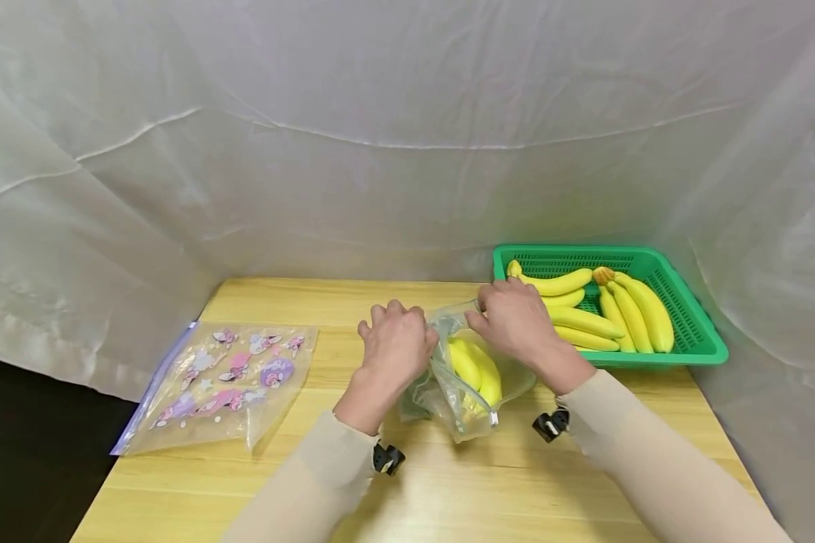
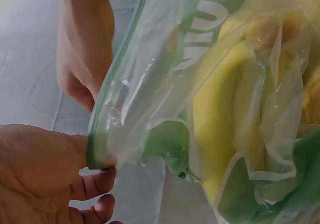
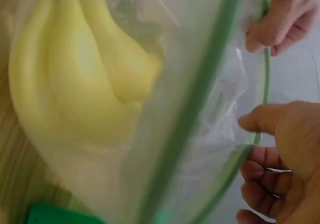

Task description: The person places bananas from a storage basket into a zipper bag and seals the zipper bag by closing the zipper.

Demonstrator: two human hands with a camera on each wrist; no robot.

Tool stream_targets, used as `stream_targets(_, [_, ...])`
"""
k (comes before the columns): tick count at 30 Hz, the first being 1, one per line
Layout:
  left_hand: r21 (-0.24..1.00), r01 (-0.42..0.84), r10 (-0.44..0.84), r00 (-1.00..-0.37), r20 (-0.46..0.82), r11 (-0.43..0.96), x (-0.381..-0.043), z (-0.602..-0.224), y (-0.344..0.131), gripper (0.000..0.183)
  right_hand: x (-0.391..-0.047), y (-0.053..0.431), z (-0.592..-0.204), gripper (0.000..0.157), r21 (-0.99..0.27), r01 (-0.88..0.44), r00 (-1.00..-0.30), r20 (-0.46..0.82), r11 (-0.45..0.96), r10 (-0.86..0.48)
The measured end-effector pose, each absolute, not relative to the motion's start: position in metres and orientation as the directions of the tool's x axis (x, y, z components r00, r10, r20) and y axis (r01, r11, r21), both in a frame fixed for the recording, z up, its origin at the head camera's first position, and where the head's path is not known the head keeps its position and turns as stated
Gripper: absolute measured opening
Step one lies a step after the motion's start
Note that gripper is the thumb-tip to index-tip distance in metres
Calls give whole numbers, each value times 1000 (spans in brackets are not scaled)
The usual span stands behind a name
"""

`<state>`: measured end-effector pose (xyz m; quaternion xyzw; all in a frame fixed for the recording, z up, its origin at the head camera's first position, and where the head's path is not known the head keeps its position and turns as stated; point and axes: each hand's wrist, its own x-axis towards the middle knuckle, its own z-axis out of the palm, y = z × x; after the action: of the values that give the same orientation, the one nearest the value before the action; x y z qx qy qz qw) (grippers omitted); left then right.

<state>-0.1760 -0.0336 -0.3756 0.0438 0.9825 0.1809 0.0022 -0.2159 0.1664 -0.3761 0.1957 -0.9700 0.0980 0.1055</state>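
A clear zip bag (image 1: 448, 392) with green print and a green zip edge holds a bunch of yellow bananas (image 1: 478, 369). My left hand (image 1: 397, 339) pinches the bag's rim on the left, thumb and forefinger on the green edge in the left wrist view. On the opposite side my right hand (image 1: 516, 313) pinches the rim between thumb and fingers, as the right wrist view shows. Between the hands the bag's mouth gapes, and a white slider (image 1: 493, 418) sits at its near end. Through the plastic, the bananas (image 3: 75, 69) look joined at the stem.
At the back right stands a green plastic basket (image 1: 702, 351) with several bananas (image 1: 641, 309); my right hand is by its left side. Left on the wooden table (image 1: 407, 498) lies a flat cartoon-printed zip bag (image 1: 224, 385) with a purple edge. Grey cloth (image 1: 380, 188) hangs around the back.
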Motion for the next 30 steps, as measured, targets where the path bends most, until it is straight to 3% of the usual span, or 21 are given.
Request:
stream_targets(5, [388, 103, 96, -995, 37, 916, -176, -377, -35, 24, -208, 196, -361, 29, -221, -399, -913, 184, 890, -364])
stream_targets(11, [413, 94, 93, -995, 23, 906, -175, -374, -35, 25, -220, 247, -356, 28, -201, -353, -932, 166, 914, -324])
stream_targets(18, [442, 110, 115, -993, 15, 890, -173, -370, -33, 27, -239, 301, -383, 46, -89, -284, -952, -91, 955, -292])
stream_targets(25, [447, 104, 104, -994, 25, 888, -172, -367, -34, 25, -249, 314, -406, 67, -117, -256, -929, -246, 960, -277])
stream_targets(30, [451, 116, 112, -993, 37, 885, -172, -367, -35, 24, -252, 315, -412, 57, -130, -287, -920, -237, 949, -311])
